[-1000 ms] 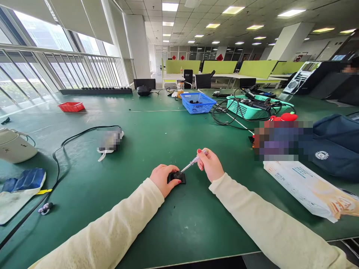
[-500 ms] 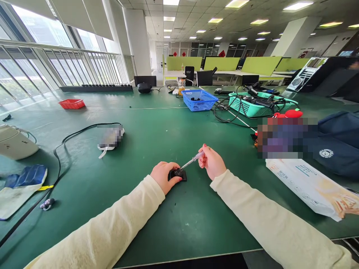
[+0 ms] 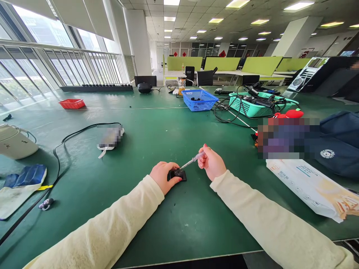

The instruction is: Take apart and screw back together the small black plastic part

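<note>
My left hand (image 3: 165,176) grips a small black part with a flat base (image 3: 181,175) from its left side, thumb in front and fingers behind. The part rests on the green table and its exact kind is too small to make out. My right hand (image 3: 211,162) is closed around the clear handle of a screwdriver (image 3: 193,160). Its thin metal shaft slants down to the left, and the tip reaches the upper edge of the black part. Whether the tip sits in a screw cannot be seen.
Right of my hands lies a white tissue pack (image 3: 303,188) beside a dark blue bag (image 3: 340,142). Farther back stand a blue basket (image 3: 199,104) and a green basket (image 3: 248,107) with cables. On the left are a black cable (image 3: 58,158), a pouch (image 3: 25,186) and a red tray (image 3: 72,106).
Hardly anything differs. Both hands keep their hold, and the screwdriver and black part stay in nearly the same place.
</note>
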`<action>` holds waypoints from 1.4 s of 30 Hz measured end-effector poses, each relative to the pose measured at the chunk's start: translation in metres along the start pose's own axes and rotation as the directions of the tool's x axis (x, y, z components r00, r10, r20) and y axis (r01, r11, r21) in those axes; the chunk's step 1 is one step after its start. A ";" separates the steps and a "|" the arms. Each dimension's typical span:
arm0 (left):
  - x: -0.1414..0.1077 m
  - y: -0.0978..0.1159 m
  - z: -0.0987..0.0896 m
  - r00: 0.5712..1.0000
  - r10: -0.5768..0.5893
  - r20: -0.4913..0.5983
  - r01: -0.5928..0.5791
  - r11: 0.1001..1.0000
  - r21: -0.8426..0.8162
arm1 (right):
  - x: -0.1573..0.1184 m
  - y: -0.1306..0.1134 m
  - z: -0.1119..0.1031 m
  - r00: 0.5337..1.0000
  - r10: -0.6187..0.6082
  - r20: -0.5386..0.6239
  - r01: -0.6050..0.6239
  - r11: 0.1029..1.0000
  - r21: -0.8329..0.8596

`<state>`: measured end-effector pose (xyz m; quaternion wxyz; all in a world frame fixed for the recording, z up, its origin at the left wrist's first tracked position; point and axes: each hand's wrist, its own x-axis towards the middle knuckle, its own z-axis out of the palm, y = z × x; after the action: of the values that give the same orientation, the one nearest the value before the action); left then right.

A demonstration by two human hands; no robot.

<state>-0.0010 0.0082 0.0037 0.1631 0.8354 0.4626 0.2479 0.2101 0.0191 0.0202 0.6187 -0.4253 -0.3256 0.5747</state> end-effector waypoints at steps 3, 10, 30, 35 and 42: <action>0.000 0.000 0.000 1.000 0.003 -0.004 -0.003 1.000 0.000 | 0.000 0.000 0.000 1.000 -0.002 0.004 0.002 1.000 0.014; -0.001 0.001 0.001 0.999 0.042 -0.011 -0.042 0.999 -0.018 | -0.001 -0.001 0.000 1.000 0.004 0.024 -0.005 1.000 0.028; -0.001 0.000 0.002 1.000 0.006 0.001 -0.006 1.000 -0.014 | -0.007 0.002 0.004 0.969 0.033 0.246 -0.011 0.996 -0.090; -0.001 0.000 0.001 1.000 0.010 0.009 -0.010 1.000 -0.024 | -0.009 0.003 0.005 0.946 0.066 0.317 -0.030 0.993 -0.118; -0.003 0.000 0.001 1.000 0.017 0.006 -0.017 0.999 -0.028 | -0.007 -0.005 0.001 0.977 -0.119 0.177 0.122 0.993 -0.005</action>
<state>-0.0017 0.0058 0.0026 0.1743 0.8376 0.4516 0.2531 0.2105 0.0121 0.0261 0.6178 -0.3572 -0.4089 0.5689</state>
